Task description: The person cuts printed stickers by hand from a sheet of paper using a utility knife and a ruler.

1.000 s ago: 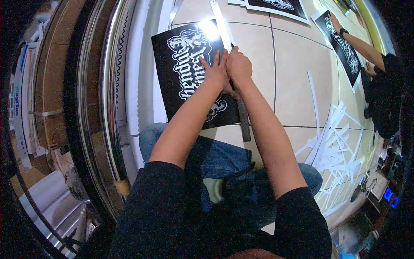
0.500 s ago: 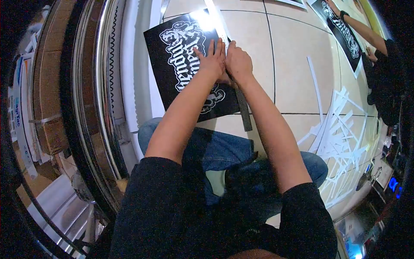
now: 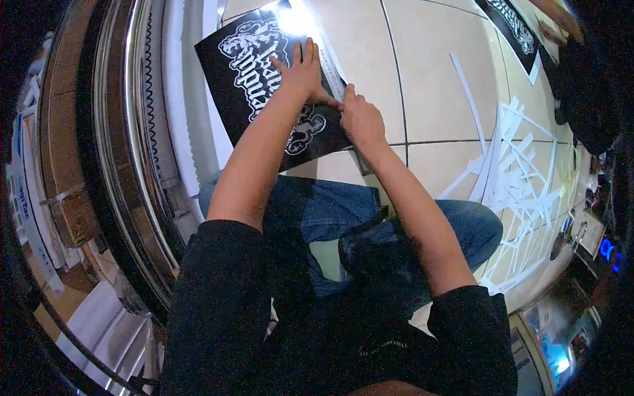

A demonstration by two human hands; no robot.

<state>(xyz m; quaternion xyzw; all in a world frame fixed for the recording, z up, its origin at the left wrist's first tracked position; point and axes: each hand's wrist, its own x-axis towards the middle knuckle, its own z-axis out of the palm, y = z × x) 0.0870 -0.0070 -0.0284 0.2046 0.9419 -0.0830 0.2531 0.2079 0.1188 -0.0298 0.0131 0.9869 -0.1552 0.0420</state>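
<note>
A black sheet (image 3: 221, 76) with white ornate lettering and a lion figure lies on the tiled floor in front of me. Along its right edge runs a long metal ruler (image 3: 331, 74), with glare at its far end. My left hand (image 3: 302, 78) presses on the sheet beside the ruler, fingers stretched out and the thumb reaching toward my right hand. At the ruler's edge, lower down, my right hand (image 3: 364, 122) is closed with its fingers curled. Whatever it grips is hidden inside the fist.
Thin white offcut strips (image 3: 518, 175) lie heaped on the floor to the right. Another printed black sheet (image 3: 512, 33) is at upper right, near another person's arm (image 3: 555, 20). Metal rails (image 3: 135, 132) and a cardboard box (image 3: 66, 145) line the left side.
My right hand has slid down along the ruler, nearer to me, and apart from my left palm. The left hand stays spread on the sheet. The view has shifted slightly.
</note>
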